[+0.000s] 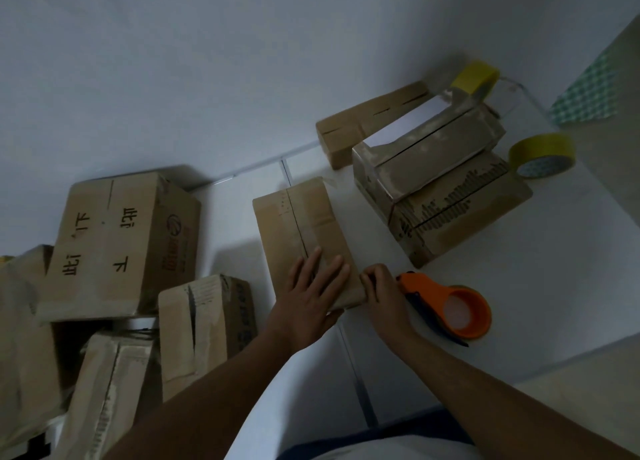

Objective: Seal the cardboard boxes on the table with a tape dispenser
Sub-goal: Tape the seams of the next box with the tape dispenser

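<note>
The white table [561, 238] carries several brown cardboard boxes. The largest [117, 248], printed with black characters, sits off its left edge on a heap of other boxes. Toward the far right corner, 2 boxes are stacked: a lower one [460, 217] with a black printed pattern and a worn, pale-scuffed one [429, 151] on top, its seam showing as a dark line. Behind them lies a long flat box [367, 120].

In the middle of the table lies the long narrow box [304, 231] being worked on, with a dark centre seam and glossy tape along it. The left hand [311, 300] lies flat and open on its near end, fingers spread. The right hand [384, 293] is curled at the box's near right corner, fingertips pinched at the edge; what it grips is unclear.

The orange tape dispenser [450, 307] lies on the table just beside the right hand. 2 yellow tape rolls [540, 155] [476, 77] stand near the far right corner.
</note>
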### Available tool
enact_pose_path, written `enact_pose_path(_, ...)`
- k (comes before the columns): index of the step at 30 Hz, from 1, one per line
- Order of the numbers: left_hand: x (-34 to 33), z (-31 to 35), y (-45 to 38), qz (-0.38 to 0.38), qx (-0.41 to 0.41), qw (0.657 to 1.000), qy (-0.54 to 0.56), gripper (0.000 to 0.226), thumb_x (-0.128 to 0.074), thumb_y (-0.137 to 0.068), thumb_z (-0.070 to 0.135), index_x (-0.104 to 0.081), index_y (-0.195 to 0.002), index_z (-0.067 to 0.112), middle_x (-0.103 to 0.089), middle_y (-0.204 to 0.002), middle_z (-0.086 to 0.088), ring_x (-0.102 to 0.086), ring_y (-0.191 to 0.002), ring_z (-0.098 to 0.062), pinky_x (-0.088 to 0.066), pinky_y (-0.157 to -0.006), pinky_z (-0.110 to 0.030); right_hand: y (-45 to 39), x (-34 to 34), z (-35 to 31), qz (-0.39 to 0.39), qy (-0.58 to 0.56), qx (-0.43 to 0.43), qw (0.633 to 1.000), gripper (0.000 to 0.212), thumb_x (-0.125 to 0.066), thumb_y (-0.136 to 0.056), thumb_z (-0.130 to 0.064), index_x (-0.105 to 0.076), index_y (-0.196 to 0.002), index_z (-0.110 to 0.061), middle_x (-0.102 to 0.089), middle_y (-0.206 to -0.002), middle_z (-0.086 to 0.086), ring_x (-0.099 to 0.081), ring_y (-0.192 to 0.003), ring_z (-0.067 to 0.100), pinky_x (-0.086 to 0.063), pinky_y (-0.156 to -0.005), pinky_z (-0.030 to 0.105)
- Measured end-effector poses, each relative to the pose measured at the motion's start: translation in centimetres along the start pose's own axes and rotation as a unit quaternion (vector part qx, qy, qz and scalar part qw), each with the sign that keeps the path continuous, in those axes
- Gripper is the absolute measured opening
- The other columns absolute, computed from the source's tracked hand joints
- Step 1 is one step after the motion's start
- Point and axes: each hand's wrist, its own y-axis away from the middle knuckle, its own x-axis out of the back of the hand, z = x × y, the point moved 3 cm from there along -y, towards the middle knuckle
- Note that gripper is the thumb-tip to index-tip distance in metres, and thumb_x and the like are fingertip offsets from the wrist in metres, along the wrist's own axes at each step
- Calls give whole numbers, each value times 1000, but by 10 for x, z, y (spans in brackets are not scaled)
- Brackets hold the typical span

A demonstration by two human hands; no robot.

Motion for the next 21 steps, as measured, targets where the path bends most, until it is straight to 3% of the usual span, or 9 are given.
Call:
enact_pose_path(4,-2,-1,1,7,-6,1000,9,81,-46,-96,59,-15,-158,20,-13,-165,-4,-7,-151,-38,-9,-121,-56,-9,-5,6,-30,20,-63,997,21,-41,-103,-20,-49,-121,-11,-49,-114,5,-52,-96,13,-40,-77,16)
enact_pose_path(10,2,-1,1,-8,-3,1000,6,80,-48,-94,58,-19,-158,19,-16,-165,-4,-8,-151,-38,-11,-120,-56,-21,4,-3,-157,164,-86,970,37,-41,-101,-12,-40,-137,-10,-36,-138,10,-48,-117,24,-43,-98,39)
enact_pose_path(13,5,0,1,-9,3,1000,11,80,-49,-93,59,-21,-157,20,-18,-164,-4,-8,-151,-37,-11,-120,-56,-5,20,-8,-132,204,-24,970,33,-45,-92,7,-51,-122,-6,-46,-127,10,-53,-108,22,-44,-88,29)
enact_pose_path(16,9,2,0,-13,5,1000,10,80,-50,-92,59,-22,-157,20,-21,-163,-5,-11,-151,-37,-11,-120,-55,13,31,-11,-134,292,63,945,29,-45,-85,8,-53,-103,-14,-48,-106,0,-50,-88,15,-42,-71,26)
enact_pose_path(19,12,2,-1,-23,8,1000,10,80,-51,-92,59,-26,-156,19,-24,-162,-6,-12,-150,-38,-13,-120,-56,17,23,-19,-182,423,123,879,24,-44,-85,-1,-42,-102,-19,-40,-100,-2,-35,-75,10,-29,-63,24)
enact_pose_path(21,13,2,-1,-31,6,999,12,81,-53,-90,59,-26,-156,18,-24,-162,-6,-12,-150,-38,-14,-119,-56,13,17,-22,-194,429,106,876,28,-44,-86,-1,-42,-110,-16,-43,-108,3,-40,-78,14,-32,-66,27)
